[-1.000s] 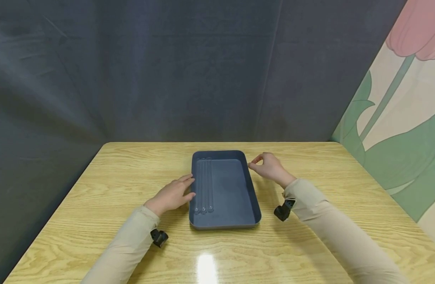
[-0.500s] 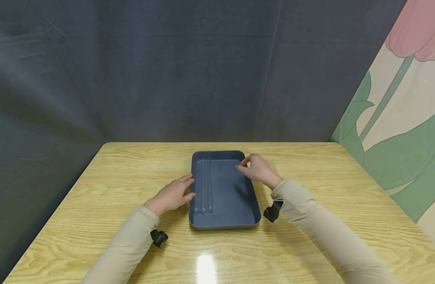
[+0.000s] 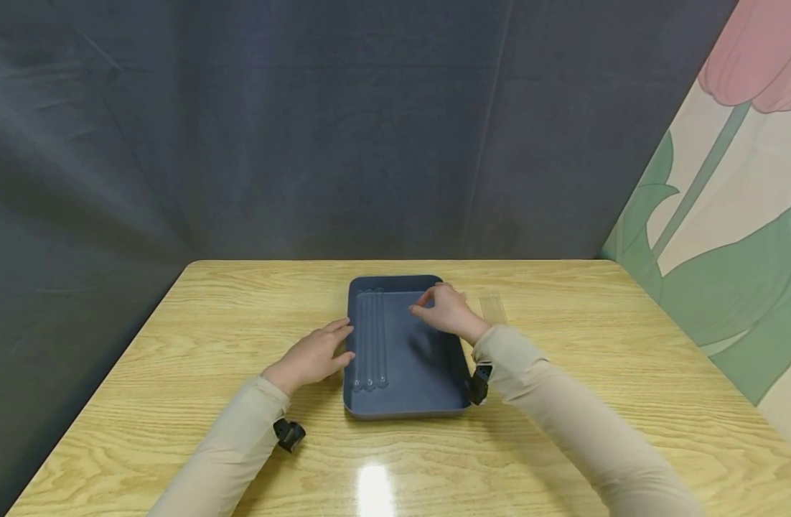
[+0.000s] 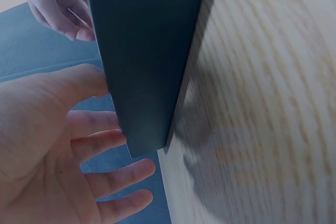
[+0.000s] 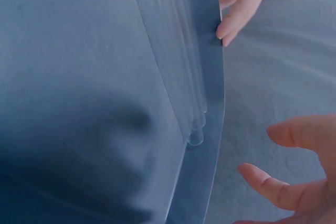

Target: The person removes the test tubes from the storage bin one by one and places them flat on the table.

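Note:
A dark blue-grey tray (image 3: 425, 373) lies on the table, longer from front to back than across. Along its left side rest clear test tubes (image 3: 370, 341), parallel and close together, their rounded ends also visible in the right wrist view. My left hand (image 3: 311, 354) is at the tray's left rim with fingers extended, the thumb touching the wall in the left wrist view. Over the tray's right half hovers my right hand (image 3: 448, 310). In the right wrist view, the thumb and forefinger of that right hand (image 5: 302, 182) stand apart, with nothing between them.
To the right of the tray, partly behind my right wrist, lies a clear flat rectangular piece (image 3: 493, 309) on the wooden table (image 3: 583, 316). A dark curtain (image 3: 344, 143) hangs behind. At right is a tulip-patterned panel (image 3: 744, 273).
My right hand has moved left from outside the tray's right rim to above its interior. The clear flat piece has come into view behind it. My left hand and the tubes stay put.

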Demonstrator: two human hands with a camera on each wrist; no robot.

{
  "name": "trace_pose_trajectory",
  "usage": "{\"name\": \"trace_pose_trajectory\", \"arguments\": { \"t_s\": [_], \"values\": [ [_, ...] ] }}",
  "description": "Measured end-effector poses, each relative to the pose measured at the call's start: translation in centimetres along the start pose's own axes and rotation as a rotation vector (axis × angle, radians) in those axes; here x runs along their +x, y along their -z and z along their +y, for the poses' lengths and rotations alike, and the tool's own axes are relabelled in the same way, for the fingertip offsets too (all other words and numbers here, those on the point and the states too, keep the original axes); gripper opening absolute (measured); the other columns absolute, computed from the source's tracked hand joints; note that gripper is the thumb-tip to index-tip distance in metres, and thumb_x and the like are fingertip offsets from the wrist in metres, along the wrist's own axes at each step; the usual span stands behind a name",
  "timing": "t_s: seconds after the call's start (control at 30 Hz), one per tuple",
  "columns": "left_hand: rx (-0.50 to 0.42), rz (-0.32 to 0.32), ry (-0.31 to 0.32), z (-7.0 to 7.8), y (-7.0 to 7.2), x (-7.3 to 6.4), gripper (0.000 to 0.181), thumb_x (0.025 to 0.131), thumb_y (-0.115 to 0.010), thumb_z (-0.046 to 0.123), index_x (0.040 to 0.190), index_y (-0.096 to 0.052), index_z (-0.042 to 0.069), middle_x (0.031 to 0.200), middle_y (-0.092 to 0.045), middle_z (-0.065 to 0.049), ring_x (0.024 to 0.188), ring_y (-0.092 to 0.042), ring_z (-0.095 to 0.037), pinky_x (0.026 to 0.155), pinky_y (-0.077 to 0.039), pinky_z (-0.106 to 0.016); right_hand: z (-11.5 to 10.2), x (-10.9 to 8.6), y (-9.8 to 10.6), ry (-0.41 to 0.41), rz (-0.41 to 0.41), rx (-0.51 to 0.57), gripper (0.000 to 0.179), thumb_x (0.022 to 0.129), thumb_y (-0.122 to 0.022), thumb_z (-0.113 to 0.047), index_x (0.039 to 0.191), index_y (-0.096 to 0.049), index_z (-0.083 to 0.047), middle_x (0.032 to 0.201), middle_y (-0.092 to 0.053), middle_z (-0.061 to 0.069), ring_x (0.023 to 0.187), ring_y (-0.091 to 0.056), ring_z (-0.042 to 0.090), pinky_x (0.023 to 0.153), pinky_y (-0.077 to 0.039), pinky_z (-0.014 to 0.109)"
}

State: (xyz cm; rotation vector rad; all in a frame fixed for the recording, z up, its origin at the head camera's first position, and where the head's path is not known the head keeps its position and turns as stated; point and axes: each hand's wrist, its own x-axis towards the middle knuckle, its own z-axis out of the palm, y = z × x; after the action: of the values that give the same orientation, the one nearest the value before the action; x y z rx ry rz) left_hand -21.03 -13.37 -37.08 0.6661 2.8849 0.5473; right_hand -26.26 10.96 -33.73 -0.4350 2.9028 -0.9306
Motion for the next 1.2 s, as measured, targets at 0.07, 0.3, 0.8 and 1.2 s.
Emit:
{"name": "trace_pose_trajectory", "arguments": {
  "t_s": [0.07,0.3,0.8,1.2],
  "values": [
    [0.001,-0.001,0.001,0.0,0.0,0.0,0.053,0.095,-0.056,0.021,0.137,-0.042,-0.007,0.147,-0.032,-0.02,0.128,-0.04,-0.039,0.104,-0.035,-0.048,-0.1,0.2,-0.3,0.003,0.007,-0.008,0.025,0.089,-0.063,-0.021,0.093,-0.068,0.003,0.117,-0.058,0.024,0.128,-0.036,0.041,0.103,-0.008,0.071],
    [-0.003,0.004,0.004,0.0,0.0,0.0,0.053,0.095,-0.057,0.021,0.137,-0.042,-0.007,0.147,-0.033,-0.02,0.128,-0.04,-0.039,0.105,-0.035,-0.047,-0.4,0.8,-1.4,0.028,0.015,-0.029,0.024,0.088,-0.065,-0.021,0.088,-0.07,0.002,0.1,-0.066,0.017,0.124,-0.041,0.04,0.102,-0.011,0.072],
    [-0.025,-0.001,0.016,0.0,0.0,0.0,0.054,0.095,-0.056,0.022,0.138,-0.041,-0.006,0.147,-0.032,-0.019,0.128,-0.04,-0.039,0.105,-0.035,-0.048,-0.8,1.5,-3.6,0.004,-0.041,-0.01,0.021,0.088,-0.065,-0.022,0.089,-0.07,-0.002,0.106,-0.064,0.014,0.132,-0.031,0.043,0.104,-0.008,0.071],
    [-0.016,-0.002,0.012,-0.1,-0.1,0.0,0.054,0.095,-0.057,0.023,0.138,-0.041,-0.006,0.147,-0.032,-0.02,0.128,-0.04,-0.039,0.104,-0.036,-0.048,-0.9,2.0,-5.4,-0.025,-0.047,-0.048,0.025,0.086,-0.069,-0.028,0.078,-0.073,-0.004,0.092,-0.066,0.009,0.132,-0.026,0.047,0.104,-0.01,0.07]
  ]
}}
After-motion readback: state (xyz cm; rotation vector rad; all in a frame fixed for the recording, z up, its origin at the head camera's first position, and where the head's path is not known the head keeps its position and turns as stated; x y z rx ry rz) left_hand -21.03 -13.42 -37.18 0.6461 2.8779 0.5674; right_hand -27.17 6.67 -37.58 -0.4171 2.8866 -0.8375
